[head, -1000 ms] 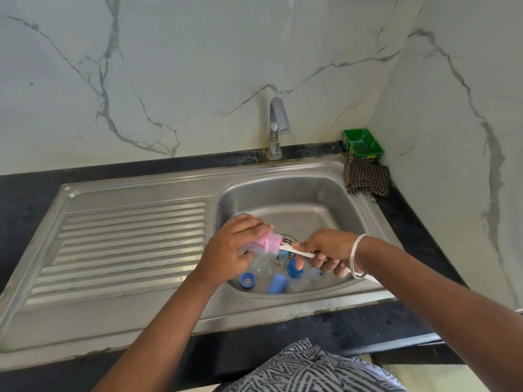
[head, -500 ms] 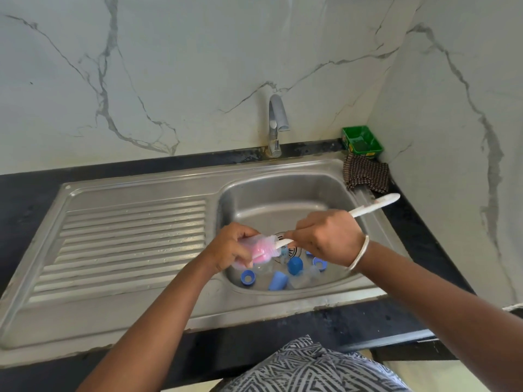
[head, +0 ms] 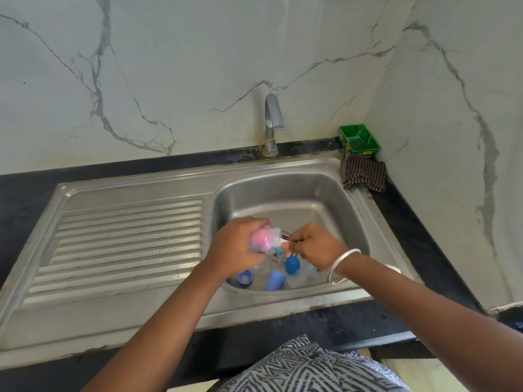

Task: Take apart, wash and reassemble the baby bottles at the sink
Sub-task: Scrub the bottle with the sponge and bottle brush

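You face white marble walls (head: 175,66) with grey veins, meeting in a corner on your right; a black worktop (head: 25,190) runs below them; daylight is soft.

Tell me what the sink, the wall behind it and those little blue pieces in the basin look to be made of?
The sink looks like brushed stainless steel: grey, dully reflective, with pressed drain ridges. The wall appears to be polished marble or marble-look tile, white with grey veins and a soft sheen. The blue pieces look like smooth moulded plastic, evenly coloured and slightly glossy.
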`<state>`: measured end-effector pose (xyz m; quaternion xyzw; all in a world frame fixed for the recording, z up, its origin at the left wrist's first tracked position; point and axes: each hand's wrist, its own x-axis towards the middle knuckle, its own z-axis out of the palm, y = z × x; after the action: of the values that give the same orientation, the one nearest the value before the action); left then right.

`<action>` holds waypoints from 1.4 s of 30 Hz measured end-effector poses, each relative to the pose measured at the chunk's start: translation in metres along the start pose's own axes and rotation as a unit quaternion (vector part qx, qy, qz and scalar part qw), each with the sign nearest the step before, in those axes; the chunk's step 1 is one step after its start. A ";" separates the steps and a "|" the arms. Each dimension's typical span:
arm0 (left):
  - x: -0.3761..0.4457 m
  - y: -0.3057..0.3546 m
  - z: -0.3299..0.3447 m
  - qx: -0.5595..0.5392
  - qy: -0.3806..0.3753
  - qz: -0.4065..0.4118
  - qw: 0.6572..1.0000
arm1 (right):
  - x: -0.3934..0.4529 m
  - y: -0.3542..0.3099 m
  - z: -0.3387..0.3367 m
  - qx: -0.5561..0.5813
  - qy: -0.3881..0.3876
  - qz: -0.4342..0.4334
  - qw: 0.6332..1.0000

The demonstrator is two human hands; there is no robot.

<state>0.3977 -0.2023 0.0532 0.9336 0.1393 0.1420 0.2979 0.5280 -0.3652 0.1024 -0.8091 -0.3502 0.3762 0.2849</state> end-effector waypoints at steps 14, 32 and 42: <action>0.019 -0.007 0.003 -0.116 -0.117 -0.050 0.985 | 0.010 0.049 -0.051 -0.326 0.074 -0.125 0.934; 0.038 0.006 0.027 -0.246 -0.142 -0.271 0.920 | 0.034 0.134 -0.109 -0.199 0.121 -0.168 0.958; 0.067 0.044 0.071 -0.271 0.007 -0.299 0.915 | 0.061 0.174 -0.150 -0.039 0.316 -0.001 0.948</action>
<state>0.4918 -0.2508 0.0363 0.7312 0.3700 0.0849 0.5668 0.7399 -0.4500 0.0347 -0.8969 -0.2569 0.0866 0.3495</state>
